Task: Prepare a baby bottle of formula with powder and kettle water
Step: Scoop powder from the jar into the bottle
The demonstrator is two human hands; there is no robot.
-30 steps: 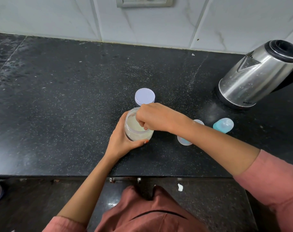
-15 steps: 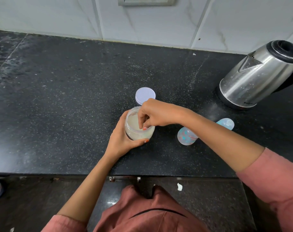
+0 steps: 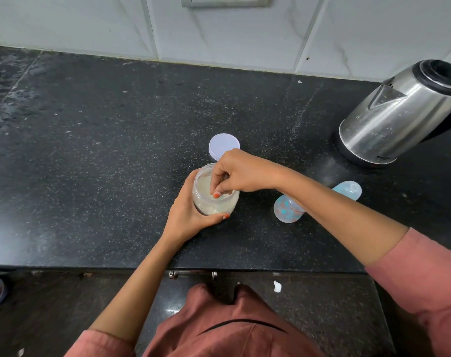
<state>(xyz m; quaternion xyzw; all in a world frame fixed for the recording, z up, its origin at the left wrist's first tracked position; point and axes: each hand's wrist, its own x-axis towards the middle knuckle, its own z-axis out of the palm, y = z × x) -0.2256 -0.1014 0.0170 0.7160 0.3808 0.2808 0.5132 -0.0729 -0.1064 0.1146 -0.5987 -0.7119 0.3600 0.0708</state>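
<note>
Two hands busy: left hand (image 3: 191, 215) wrapped round the powder jar (image 3: 214, 199), right hand (image 3: 241, 173) fingers pinched down inside it, baby bottle (image 3: 286, 210) lying just right under my forearm.

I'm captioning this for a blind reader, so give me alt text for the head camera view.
A left hand steadies an open powder jar on a black counter while the right hand dips its fingers inside. The jar's lid lies behind it; a bottle, a blue cap and a steel kettle sit to the right.
</note>
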